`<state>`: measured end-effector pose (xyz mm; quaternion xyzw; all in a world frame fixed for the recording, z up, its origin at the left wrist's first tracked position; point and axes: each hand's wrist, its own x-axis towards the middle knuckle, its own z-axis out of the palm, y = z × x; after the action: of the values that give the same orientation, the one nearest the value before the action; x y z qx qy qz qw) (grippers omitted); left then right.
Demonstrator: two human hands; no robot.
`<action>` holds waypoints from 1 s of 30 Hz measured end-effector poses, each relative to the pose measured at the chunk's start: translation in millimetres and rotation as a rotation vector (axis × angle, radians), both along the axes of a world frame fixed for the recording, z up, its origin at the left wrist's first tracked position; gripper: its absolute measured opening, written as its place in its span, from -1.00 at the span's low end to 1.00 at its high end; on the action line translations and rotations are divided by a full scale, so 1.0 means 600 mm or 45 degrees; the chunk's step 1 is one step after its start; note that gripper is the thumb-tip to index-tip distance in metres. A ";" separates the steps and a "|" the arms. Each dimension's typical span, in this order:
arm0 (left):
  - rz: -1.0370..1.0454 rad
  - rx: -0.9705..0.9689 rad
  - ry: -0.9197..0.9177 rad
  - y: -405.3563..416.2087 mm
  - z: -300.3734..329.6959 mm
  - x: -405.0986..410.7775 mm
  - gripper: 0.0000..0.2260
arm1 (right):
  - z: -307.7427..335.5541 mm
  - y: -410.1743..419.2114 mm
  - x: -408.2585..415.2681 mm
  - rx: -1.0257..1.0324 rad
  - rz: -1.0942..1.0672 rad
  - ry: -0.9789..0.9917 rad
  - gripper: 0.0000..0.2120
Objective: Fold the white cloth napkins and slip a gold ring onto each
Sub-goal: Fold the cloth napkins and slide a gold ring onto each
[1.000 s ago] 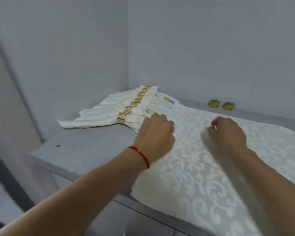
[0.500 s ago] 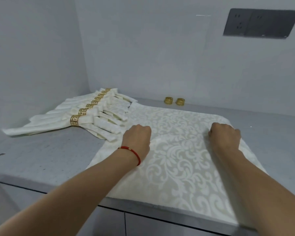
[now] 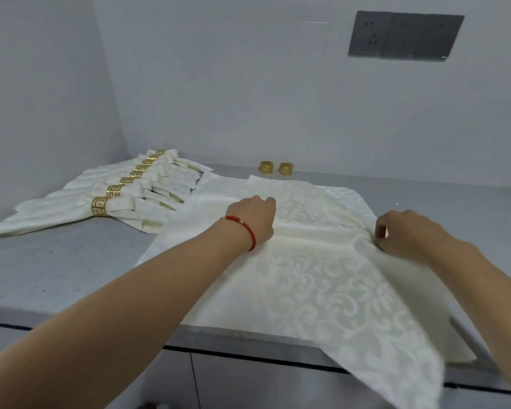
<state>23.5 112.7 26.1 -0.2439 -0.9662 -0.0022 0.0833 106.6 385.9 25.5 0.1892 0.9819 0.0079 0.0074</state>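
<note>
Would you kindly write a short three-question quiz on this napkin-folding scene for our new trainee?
1. True or false: the loose gold rings lie on the counter beyond the spread napkin.
2. How many loose rings are there?
3. The left hand and right hand both: A) grip the napkin; B) hold rings; C) hang idle.

Key: 1 true; 2 two; 3 A.
</note>
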 end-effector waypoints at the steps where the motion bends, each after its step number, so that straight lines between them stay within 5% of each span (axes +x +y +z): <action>1: -0.012 -0.011 -0.014 0.003 -0.002 -0.005 -0.90 | 0.008 -0.003 0.016 -0.058 0.012 -0.086 -0.95; 5: -0.005 -0.069 -0.145 -0.006 -0.017 -0.026 -0.83 | 0.033 -0.026 0.075 -0.184 0.098 -0.267 -0.79; 9: -0.021 0.013 -0.016 -0.020 -0.039 0.017 -0.49 | 0.018 -0.086 0.117 0.273 0.424 0.253 -0.63; 11: -0.092 0.204 0.149 -0.030 -0.060 0.067 -0.42 | -0.003 -0.129 0.149 -0.031 0.808 0.333 -0.59; 15: -0.570 0.579 -0.025 -0.078 -0.091 0.146 -0.67 | -0.045 -0.171 0.178 -0.113 1.079 0.009 -0.52; 18: -0.782 0.562 -0.237 -0.112 -0.094 0.179 -0.78 | -0.046 -0.173 0.175 -0.424 1.117 0.091 -0.69; 24: -0.763 0.322 -0.404 -0.151 -0.087 0.193 -0.32 | -0.032 -0.173 0.176 -0.462 0.992 -0.071 -0.62; 27: -0.816 0.263 -0.380 -0.158 -0.090 0.198 -0.26 | -0.041 -0.185 0.179 -0.310 1.062 -0.072 -0.69; 30: -0.803 0.278 -0.369 -0.158 -0.087 0.200 -0.26 | -0.033 -0.179 0.177 -0.581 0.986 -0.034 -0.83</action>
<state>143.6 17.8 -26.1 -0.5166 -0.8394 -0.1655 -0.0336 212.7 278.5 5.9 -0.1989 0.9568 -0.2041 0.0581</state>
